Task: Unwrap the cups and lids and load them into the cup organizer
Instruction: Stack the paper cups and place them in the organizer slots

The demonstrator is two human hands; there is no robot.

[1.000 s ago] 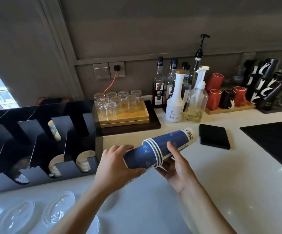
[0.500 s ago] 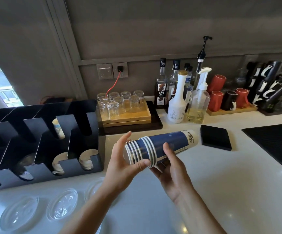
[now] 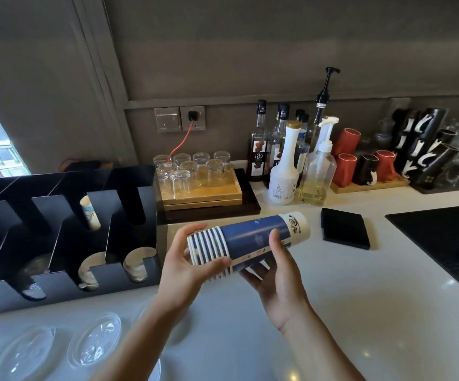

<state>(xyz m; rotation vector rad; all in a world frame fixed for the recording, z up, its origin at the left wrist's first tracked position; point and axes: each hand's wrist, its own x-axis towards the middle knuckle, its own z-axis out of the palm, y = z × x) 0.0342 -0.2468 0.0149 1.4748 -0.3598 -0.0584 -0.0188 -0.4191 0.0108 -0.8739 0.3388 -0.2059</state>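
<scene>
We read "183" on the label of the dark syrup bottle (image 3: 258, 152); the other bottles' print is too small for us to make out.

A café drinks counter, this: syrup bottles (image 3: 258, 152) and a pump bottle (image 3: 317, 174) along the wall, glasses (image 3: 192, 171) upturned on a wooden tray (image 3: 222, 198), mugs (image 3: 346, 169) stacked right — and a black cup organizer (image 3: 57, 288) on the white counter (image 3: 374, 312).

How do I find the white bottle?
Right of the wooden tray of glasses, bottles stand against the wall. The white bottle is in front, left of the clear pump bottle. Only it is solid white with a gold cap.
</scene>
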